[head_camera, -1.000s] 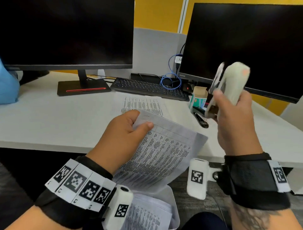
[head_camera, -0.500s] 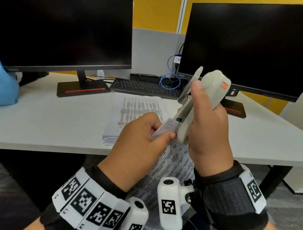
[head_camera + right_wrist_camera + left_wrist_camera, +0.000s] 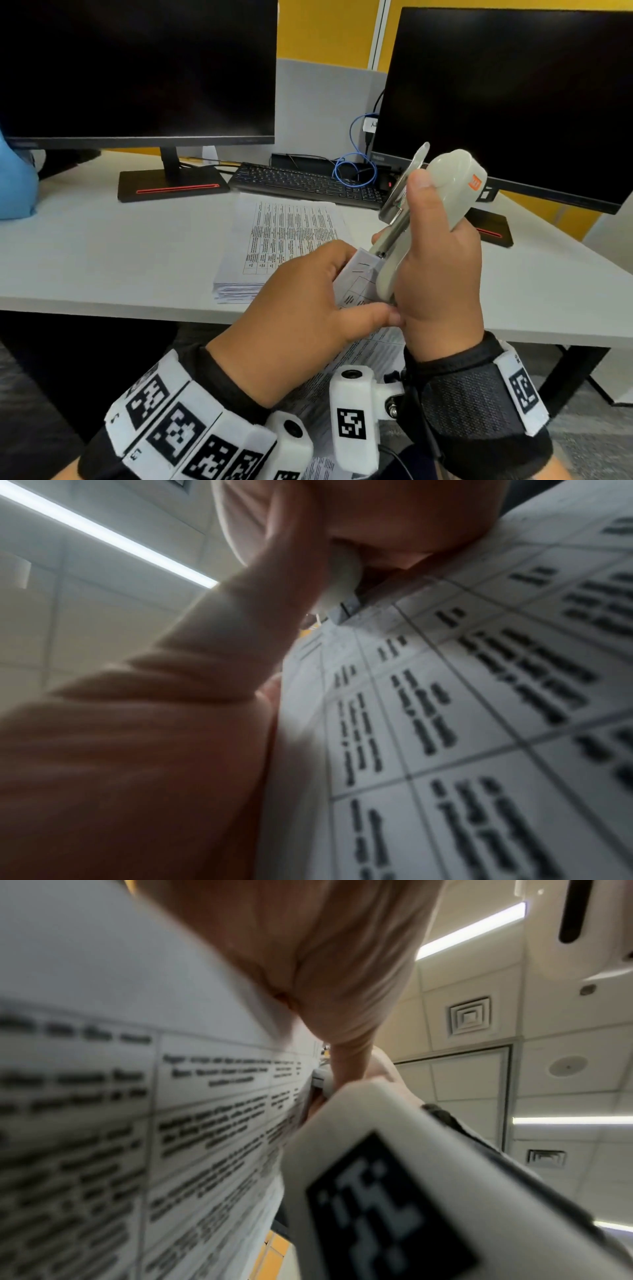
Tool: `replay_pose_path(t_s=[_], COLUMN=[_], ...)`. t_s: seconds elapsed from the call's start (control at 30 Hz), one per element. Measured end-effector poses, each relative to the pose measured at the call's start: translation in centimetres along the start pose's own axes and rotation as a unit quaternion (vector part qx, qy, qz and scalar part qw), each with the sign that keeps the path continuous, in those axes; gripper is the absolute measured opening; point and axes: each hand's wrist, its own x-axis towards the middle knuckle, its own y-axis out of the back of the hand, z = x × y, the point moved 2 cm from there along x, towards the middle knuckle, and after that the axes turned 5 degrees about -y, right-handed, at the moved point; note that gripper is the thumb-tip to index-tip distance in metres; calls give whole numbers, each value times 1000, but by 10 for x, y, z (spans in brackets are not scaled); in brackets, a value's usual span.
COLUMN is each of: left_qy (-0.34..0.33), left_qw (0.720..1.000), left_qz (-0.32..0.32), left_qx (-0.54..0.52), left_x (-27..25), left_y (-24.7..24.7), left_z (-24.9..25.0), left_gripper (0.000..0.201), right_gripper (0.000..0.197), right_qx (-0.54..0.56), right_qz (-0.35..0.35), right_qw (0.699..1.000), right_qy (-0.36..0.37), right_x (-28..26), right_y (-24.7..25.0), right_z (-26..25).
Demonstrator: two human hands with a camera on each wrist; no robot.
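Observation:
My left hand (image 3: 308, 301) pinches the top corner of a set of printed sheets (image 3: 359, 277) held up in front of me; two staples show in that corner. My right hand (image 3: 438, 274) grips a pale grey stapler (image 3: 442, 195) with an orange mark, its mouth set over the corner of the sheets. The sheets (image 3: 137, 1123) fill the left wrist view, with the left hand (image 3: 308, 961) above them. In the right wrist view the stapler's tip (image 3: 342, 588) sits on the printed sheets (image 3: 479, 723) beside the right hand (image 3: 171, 696).
A stack of printed paper (image 3: 274, 246) lies on the white desk (image 3: 102, 260). Behind it are a black keyboard (image 3: 305, 185), two dark monitors (image 3: 137, 68) (image 3: 513, 102) and a blue cable (image 3: 356, 168). A blue object (image 3: 13, 178) sits at the far left.
The right hand brought the stapler down from the upper right onto the sheets' corner. The left hand raised the sheets towards it. Both hands drew closer to me.

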Motion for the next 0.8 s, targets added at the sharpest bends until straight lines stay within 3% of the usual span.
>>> replay_pose_path(t_s=[0.13,0.23,0.53,0.6,0.7,0.8], left_qy=[-62,-101,-55,-97,-222,-267], left_qw=[996,987,988,986,965,951], left_qz=[17,33,68,96,120,137], left_qx=[66,122,126,93,69,70], left_x=[0,-2,7,6,1,0], left_y=[0,-3,9,15,18,17], left_z=[5,7,-3,-10,-17,-20], left_gripper=[26,30,25,29,35,30], right_gripper=[30,28,28,25,26,47], right_qx=[17,20,57,51,32,14], right_qz=[-4,-14,2,28,47,56], right_qw=[1000,1000,998,998,997,996], right_qy=[-12,-5,11,23,43,64], right_x=[1,2,5,6,4,-1], right_y=[1,0,9,14,20,21], right_z=[1,1,1,2,4,4])
